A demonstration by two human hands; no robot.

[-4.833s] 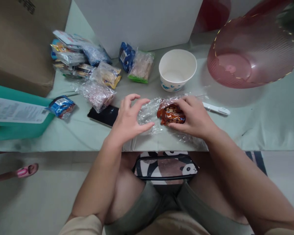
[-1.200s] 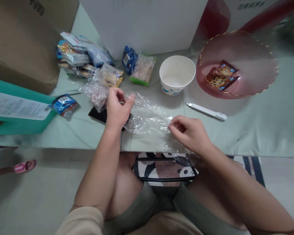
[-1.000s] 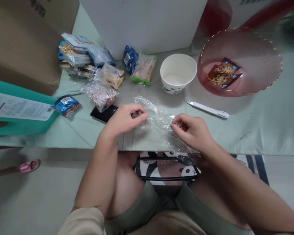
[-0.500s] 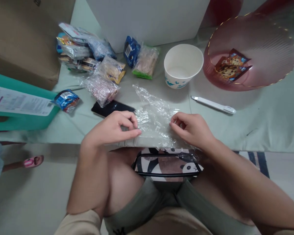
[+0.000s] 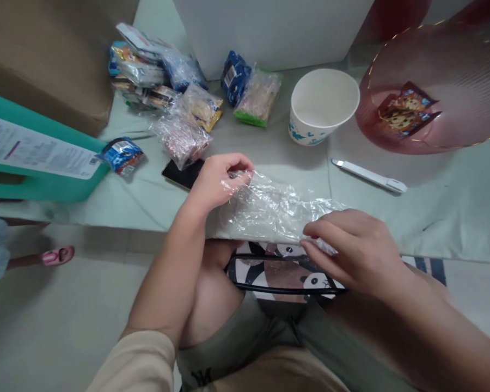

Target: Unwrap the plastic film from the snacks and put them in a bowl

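Note:
A crumpled sheet of clear plastic wrap lies along the table's front edge, between my hands. My left hand pinches its upper left corner with thumb and forefinger. At the lower right, my right hand has thumb and fingertips closed on the plastic's edge. Partly under my left hand is a black phone. Beyond it sits a pink item in clear wrapping, beside a heap of snack packets.
A white paper bowl and a white utility knife are on the right, near a pink bowl holding cookie packets. A green container and blue packet stand left. Another person's foot shows below.
My left hand has moved up and right to the plastic's upper corner. My right hand has shifted right and down, and the plastic is spread wider. The view has shifted slightly.

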